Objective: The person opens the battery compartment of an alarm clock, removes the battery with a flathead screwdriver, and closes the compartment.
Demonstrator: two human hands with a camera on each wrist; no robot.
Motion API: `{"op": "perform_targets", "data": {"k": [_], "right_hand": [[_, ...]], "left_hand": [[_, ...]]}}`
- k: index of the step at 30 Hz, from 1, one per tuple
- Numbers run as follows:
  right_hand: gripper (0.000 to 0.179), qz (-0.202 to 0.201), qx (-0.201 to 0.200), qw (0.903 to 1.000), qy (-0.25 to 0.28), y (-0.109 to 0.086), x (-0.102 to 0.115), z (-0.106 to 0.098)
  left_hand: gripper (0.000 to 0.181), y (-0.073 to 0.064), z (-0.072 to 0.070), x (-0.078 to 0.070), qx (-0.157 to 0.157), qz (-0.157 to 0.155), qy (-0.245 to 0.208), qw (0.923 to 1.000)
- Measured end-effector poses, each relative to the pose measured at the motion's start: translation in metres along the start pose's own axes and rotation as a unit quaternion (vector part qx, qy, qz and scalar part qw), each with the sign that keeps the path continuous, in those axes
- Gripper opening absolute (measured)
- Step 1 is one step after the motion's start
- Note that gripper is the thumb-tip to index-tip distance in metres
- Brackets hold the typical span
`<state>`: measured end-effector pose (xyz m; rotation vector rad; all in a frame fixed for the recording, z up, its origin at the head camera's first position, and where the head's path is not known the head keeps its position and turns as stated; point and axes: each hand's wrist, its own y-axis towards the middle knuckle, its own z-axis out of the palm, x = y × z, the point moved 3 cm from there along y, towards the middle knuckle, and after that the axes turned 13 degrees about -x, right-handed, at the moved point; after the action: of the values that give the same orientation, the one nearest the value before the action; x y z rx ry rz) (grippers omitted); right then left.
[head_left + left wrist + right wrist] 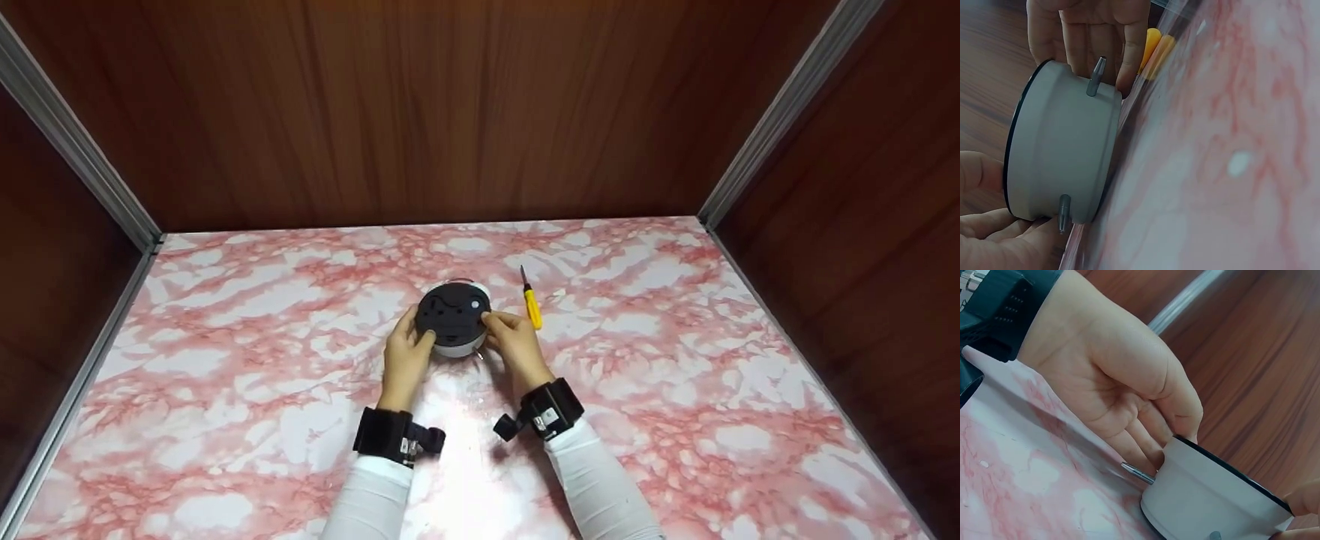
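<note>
A round alarm clock (pixel 454 319) with a white casing (pixel 1064 140) lies with its black back facing up. Two short metal feet stick out of its side; one foot (pixel 1096 77) shows near the right hand in the left wrist view. My left hand (pixel 406 360) grips the clock's left side, thumb on the edge of the back. On the opposite side my right hand (pixel 519 346) holds the rim with thumb and fingers. The clock's front is turned down and hidden.
A screwdriver (pixel 532 306) with a yellow handle lies on the marbled pink-and-white table (pixel 247 420), just right of the clock. Brown wood-grain panels (pixel 435 112) stand behind and at both sides, with metal posts (pixel 787 112) at the corners.
</note>
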<state>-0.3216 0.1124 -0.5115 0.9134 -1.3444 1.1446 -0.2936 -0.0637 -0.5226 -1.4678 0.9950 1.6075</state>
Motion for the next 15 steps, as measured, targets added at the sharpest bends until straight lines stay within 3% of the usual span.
{"op": "perform_targets", "data": {"k": [8, 15], "right_hand": [[0.027, -0.016, 0.003, 0.9987, -0.049, 0.0017, 0.0005, -0.0049], [0.026, -0.021, 0.011, 0.9968, -0.077, 0.0002, 0.0015, -0.0046]], "left_hand": [[0.061, 0.0016, -0.0028, 0.0, 0.022, -0.015, -0.017, 0.9995], [0.063, 0.0031, -0.0026, -0.0017, 0.054, 0.005, -0.005, 0.9985]]}}
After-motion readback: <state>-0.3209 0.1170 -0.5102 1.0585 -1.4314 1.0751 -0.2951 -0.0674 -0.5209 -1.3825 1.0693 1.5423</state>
